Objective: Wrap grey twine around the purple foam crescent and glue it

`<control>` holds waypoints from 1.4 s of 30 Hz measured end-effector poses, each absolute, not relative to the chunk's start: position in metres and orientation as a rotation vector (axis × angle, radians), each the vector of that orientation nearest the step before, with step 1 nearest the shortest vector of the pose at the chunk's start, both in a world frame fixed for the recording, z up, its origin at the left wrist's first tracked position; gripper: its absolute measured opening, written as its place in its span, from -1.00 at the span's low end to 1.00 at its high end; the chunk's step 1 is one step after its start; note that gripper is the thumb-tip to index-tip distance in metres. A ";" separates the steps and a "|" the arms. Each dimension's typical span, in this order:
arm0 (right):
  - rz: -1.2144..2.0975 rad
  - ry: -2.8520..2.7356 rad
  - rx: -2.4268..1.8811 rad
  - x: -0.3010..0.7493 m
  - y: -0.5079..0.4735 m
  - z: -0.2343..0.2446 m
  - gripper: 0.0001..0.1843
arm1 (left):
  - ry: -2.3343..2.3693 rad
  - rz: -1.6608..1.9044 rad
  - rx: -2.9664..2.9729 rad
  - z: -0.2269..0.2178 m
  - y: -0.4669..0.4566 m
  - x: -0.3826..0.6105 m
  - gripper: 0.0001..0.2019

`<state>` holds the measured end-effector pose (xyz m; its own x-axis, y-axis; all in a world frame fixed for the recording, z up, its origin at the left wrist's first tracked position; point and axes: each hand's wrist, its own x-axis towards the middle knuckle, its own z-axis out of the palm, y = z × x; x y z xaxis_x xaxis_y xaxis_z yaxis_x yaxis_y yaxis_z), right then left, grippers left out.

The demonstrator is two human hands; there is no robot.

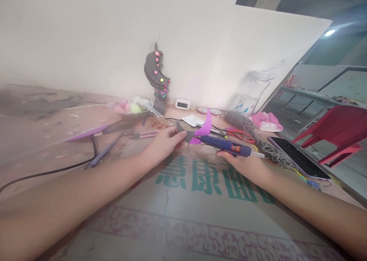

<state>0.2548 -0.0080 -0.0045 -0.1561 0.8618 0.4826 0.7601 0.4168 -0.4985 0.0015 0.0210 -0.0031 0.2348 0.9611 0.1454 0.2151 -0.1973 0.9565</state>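
My left hand (164, 143) pinches a magenta crescent-shaped piece (204, 128) whose near end is wrapped in grey yarn. My right hand (243, 164) grips a blue hot glue gun (226, 145), held level with its nozzle pointing left at the wrapped end of the crescent. Both hands hover over a flattened cardboard sheet (200, 200) printed with green characters. A finished grey yarn crescent with coloured pompoms (156, 74) leans upright against the wall behind.
A loose bundle of grey yarn (252, 133), red-handled pliers (241, 134), a smartphone (298, 158), a clear jar (250, 93), a small digital clock (182, 104), a bowl of pompoms (130, 110), a pen (104, 151) and a black cable (57, 170) lie around. A red plastic chair (338, 133) stands right.
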 end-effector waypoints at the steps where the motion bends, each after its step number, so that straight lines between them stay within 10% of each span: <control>1: 0.189 -1.939 -1.381 0.254 -0.008 -0.004 -0.65 | 1.126 1.043 1.617 -0.003 0.021 0.001 -0.66; 42: 0.331 -1.982 -1.181 0.252 -0.014 0.006 -0.72 | 1.017 1.070 1.504 -0.005 0.024 0.002 -0.67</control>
